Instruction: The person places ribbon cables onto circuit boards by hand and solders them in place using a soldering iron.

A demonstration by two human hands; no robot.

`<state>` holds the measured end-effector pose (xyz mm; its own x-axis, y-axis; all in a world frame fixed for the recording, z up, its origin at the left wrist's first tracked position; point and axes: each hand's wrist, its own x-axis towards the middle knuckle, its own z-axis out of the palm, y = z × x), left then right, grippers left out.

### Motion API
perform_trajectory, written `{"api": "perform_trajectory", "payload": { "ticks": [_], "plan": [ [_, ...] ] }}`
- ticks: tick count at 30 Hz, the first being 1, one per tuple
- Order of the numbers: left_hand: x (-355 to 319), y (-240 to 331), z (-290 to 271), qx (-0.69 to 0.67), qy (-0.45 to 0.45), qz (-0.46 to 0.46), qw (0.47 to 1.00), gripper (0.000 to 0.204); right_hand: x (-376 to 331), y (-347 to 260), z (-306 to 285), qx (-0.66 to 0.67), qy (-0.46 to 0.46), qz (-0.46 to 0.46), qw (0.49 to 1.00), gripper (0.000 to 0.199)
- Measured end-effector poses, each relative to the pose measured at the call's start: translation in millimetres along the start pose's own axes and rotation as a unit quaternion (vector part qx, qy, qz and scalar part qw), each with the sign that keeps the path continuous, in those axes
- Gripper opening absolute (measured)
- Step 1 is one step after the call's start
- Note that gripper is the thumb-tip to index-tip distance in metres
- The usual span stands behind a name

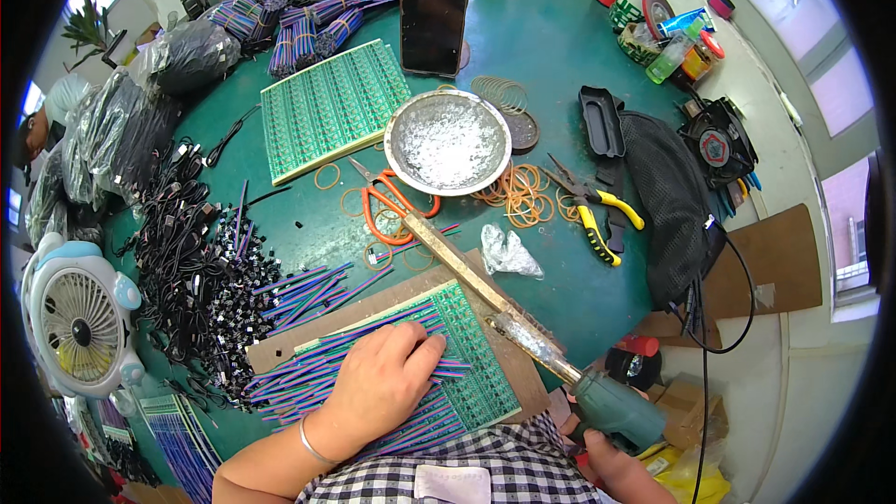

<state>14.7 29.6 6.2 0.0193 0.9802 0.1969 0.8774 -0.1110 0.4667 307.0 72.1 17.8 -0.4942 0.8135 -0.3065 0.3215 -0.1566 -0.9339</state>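
Note:
My left hand (387, 378), with a bracelet on the wrist, rests closed on a bundle of purple-and-blue wires (308, 383). Its curled fingers press some wires down on a green printed circuit board panel (481, 355), and short ends stick out past the fingertips. The panel lies on a brown board (527, 383) at the table's near edge. At the lower right, my right hand (602, 457) is wrapped around the green handle (621, 411) of what looks like a soldering iron. Its metal barrel (532, 345) points up and left over the brown board. My checked clothing hides part of the lower edge.
A round pan (448, 145) of silvery material stands mid-table, near orange scissors (397, 205), rubber bands (523, 196) and yellow-black pliers (597, 210). Behind are a phone (435, 14) and stacked green panels (331, 103). Black cables (177, 233) and a fan (79, 322) lie left.

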Motion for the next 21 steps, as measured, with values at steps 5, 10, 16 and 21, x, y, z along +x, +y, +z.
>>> {"api": "perform_trajectory", "payload": {
  "ticks": [5,10,16,21],
  "plan": [
    [2.5,16.5,-33.4,-0.02,0.081,0.065,0.994,0.033,0.1,18.4,-7.9,-0.003,-0.027,-0.009,1.0,0.051],
    [-0.3,24.8,-38.5,-0.59,-0.154,-0.308,0.73,0.038,-6.5,36.3,-11.4,0.005,-0.012,-0.028,1.0,0.056],
    [-13.1,16.1,-0.9,-0.702,-0.121,-0.366,0.599,0.041,-3.5,39.9,-5.4,0.088,0.036,-0.038,0.995,0.049],
    [-7.5,16.5,-3.9,-0.716,-0.129,-0.388,0.566,0.033,0.8,32.5,-5.4,0.077,0.035,-0.06,0.995,0.049]
  ]
}}
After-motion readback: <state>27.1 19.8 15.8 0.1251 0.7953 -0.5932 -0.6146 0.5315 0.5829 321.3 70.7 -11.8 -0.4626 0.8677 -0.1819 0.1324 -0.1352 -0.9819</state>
